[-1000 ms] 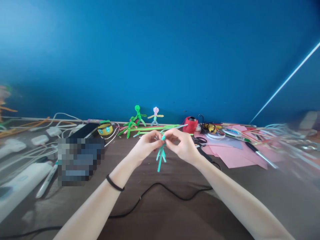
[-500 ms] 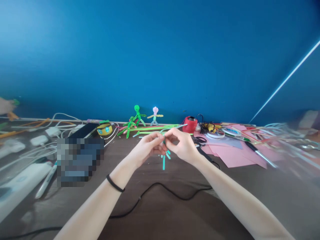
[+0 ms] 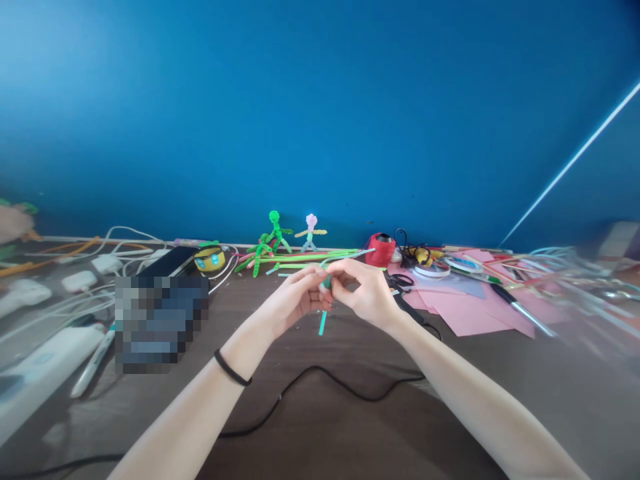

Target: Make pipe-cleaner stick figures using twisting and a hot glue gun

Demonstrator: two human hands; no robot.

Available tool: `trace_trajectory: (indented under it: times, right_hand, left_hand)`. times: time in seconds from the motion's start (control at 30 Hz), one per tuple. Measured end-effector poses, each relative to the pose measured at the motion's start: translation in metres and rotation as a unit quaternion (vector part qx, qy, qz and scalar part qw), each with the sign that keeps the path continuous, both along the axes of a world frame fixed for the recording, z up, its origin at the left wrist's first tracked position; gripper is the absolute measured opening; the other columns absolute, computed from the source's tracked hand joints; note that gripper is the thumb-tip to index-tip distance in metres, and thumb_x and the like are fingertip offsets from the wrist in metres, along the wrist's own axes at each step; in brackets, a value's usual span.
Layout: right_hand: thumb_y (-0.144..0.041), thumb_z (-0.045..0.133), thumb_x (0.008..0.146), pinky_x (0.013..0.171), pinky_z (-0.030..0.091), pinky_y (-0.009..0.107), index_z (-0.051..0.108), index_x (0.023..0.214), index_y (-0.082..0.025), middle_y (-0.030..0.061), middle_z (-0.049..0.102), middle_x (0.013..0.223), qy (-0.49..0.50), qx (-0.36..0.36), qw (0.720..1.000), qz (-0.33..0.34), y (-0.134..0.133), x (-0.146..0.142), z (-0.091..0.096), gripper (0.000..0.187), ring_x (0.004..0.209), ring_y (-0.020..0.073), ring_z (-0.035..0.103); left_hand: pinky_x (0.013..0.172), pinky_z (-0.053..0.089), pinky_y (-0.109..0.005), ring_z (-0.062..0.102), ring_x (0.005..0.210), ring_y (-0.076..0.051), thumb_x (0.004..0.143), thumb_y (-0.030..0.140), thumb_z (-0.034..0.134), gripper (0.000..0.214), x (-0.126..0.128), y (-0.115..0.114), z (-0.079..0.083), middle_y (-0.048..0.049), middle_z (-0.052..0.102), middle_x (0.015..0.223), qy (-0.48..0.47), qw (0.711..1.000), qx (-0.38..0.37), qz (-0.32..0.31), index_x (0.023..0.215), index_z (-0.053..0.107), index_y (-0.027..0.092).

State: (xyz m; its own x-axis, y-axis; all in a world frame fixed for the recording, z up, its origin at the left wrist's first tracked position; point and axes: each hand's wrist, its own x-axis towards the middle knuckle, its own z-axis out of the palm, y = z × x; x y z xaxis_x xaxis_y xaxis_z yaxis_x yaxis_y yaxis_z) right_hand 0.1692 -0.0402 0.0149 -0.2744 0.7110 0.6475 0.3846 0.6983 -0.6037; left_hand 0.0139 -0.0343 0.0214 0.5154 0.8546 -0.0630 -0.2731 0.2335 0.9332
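The left hand (image 3: 294, 293) and right hand (image 3: 367, 290) were close together above the worktop (image 3: 320, 453); the fingers of both pinched a teal pipe cleaner (image 3: 323, 323) between them, one strand hanging below; a green figure (image 3: 276, 230) and a pink-headed figure (image 3: 311, 235) stood behind; pink paper (image 3: 465, 313) lay to the right.
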Motion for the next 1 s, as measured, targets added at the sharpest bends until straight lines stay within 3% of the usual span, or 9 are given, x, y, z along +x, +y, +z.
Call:
trace_trajectory:
  times: [0.27,0.47,0.6,1.0]
  right_hand:
    - [-0.011,0.048,0.075,0.061,0.048,0.023,0.061,0.082,-0.019,0.0023,0.062,0.075,-0.012,0.033,0.999,0.001,0.0024,0.0005,-0.002,0.016,0.065,0.0118,0.058]
    - [-0.008,0.048,0.074,0.056,0.045,0.021,0.06,0.078,-0.017,0.0025,0.059,0.07,-0.044,0.112,0.993,0.002,0.006,0.0018,-0.0033,0.016,0.061,0.0108,0.054]
    - [-0.007,0.048,0.074,0.056,0.044,0.021,0.06,0.079,-0.017,0.0024,0.059,0.07,-0.06,0.128,0.99,-0.004,0.0062,0.0025,-0.0033,0.016,0.062,0.0109,0.055]
    - [-0.013,0.048,0.077,0.064,0.049,0.024,0.058,0.086,-0.018,0.0023,0.065,0.077,-0.027,-0.005,1.0,-0.006,0.0076,0.0052,-0.0026,0.014,0.067,0.0126,0.062]
  left_hand:
    - [0.058,0.048,-0.024,0.054,0.05,-0.008,0.071,0.031,0.06,0.018,-0.0004,0.0011,-0.0007,0.0023,0.056,0.056,-0.003,1.0,-0.004,0.0,0.074,0.049,0.017]
    - [0.057,0.048,-0.024,0.054,0.05,-0.008,0.071,0.028,0.06,0.016,-0.0014,0.0026,-0.0033,0.0009,0.058,0.055,-0.008,1.0,0.005,-0.008,0.072,0.049,0.016]
    - [0.057,0.048,-0.025,0.055,0.049,-0.009,0.071,0.027,0.061,0.016,-0.0015,0.003,-0.0039,0.0007,0.059,0.054,-0.007,1.0,0.003,-0.007,0.07,0.05,0.016]
    - [0.06,0.048,-0.027,0.058,0.053,-0.01,0.074,0.03,0.06,0.019,-0.0023,0.0059,-0.0042,-0.0008,0.061,0.061,-0.01,1.0,0.008,-0.001,0.073,0.05,0.015]
